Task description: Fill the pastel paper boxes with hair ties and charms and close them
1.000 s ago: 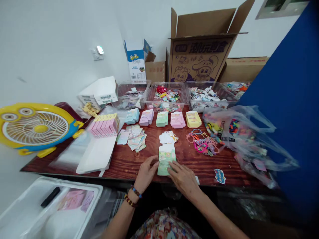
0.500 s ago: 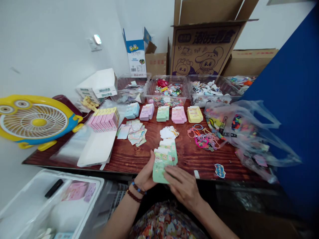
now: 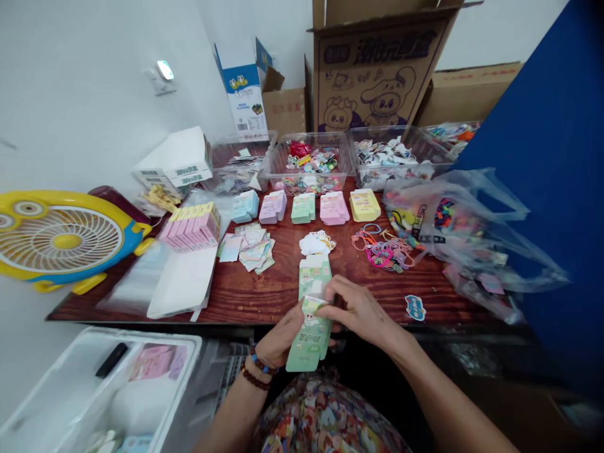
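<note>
A light green printed carton (image 3: 309, 343) is in both hands at the table's front edge, tilted, with its upper end facing away from me. My left hand (image 3: 284, 335) wraps its left side. The fingers of my right hand (image 3: 361, 309) pinch the carton near its upper flap; their tips are partly hidden. Just beyond lies another green carton (image 3: 313, 269), flat on the table. Behind that is a small heap of white cut-out cards (image 3: 317, 243). A tangle of coloured hair ties (image 3: 384, 247) lies to the right, and loose printed cards (image 3: 256, 247) are piled to the left.
Stacks of blue (image 3: 245, 206), purple (image 3: 272, 207), green (image 3: 302, 208), pink (image 3: 334, 207) and yellow cartons (image 3: 365, 206) line the table before clear bins (image 3: 309, 182). A plastic bag (image 3: 472, 233) sits right, a yellow fan (image 3: 70, 242) left, a foam box (image 3: 191, 352) lower left.
The fanned green cartons have come apart: one is now in my hands with its sides spread, nearer to me. My right hand has moved up to its upper end. The view has shifted slightly.
</note>
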Action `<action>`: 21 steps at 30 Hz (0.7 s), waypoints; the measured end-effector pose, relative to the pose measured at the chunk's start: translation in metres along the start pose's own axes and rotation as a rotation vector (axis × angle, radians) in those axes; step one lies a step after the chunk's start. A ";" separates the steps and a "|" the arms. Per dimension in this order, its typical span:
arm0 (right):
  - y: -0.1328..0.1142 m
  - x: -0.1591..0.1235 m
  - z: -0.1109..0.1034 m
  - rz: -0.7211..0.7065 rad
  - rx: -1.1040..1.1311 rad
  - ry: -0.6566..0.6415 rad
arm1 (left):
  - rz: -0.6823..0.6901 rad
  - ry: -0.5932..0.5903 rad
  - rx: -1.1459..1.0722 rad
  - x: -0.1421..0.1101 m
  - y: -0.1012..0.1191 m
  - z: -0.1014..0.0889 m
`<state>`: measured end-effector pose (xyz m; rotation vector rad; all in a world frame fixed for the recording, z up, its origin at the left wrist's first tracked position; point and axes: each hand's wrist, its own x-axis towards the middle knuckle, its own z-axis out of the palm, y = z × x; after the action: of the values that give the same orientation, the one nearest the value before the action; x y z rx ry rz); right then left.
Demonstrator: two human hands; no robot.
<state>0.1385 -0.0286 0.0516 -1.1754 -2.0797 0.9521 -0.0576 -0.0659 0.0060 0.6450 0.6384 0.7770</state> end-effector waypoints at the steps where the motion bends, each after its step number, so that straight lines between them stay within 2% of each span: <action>1: 0.000 -0.001 -0.002 0.012 0.028 -0.037 | 0.027 0.016 0.014 0.000 0.001 0.003; 4: 0.002 -0.005 -0.006 0.063 0.125 -0.112 | 0.062 0.095 0.082 0.003 0.003 0.011; 9: 0.006 -0.012 -0.004 0.113 0.195 -0.057 | 0.083 0.247 0.191 0.012 0.000 0.018; 13: 0.007 -0.014 -0.003 0.097 0.202 0.000 | 0.272 0.352 0.345 0.007 0.001 0.020; 15: 0.009 -0.015 -0.005 0.060 0.178 0.016 | 0.317 0.315 0.466 0.001 0.005 0.018; 19: 0.016 -0.018 -0.004 -0.057 0.076 0.004 | 0.186 0.123 0.542 -0.004 0.013 0.009; 21: 0.023 -0.021 0.002 -0.077 0.102 0.099 | 0.175 0.105 0.510 -0.002 0.014 0.006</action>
<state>0.1575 -0.0391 0.0299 -1.0611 -1.9599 0.9337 -0.0601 -0.0614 0.0202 1.1428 0.8959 0.8184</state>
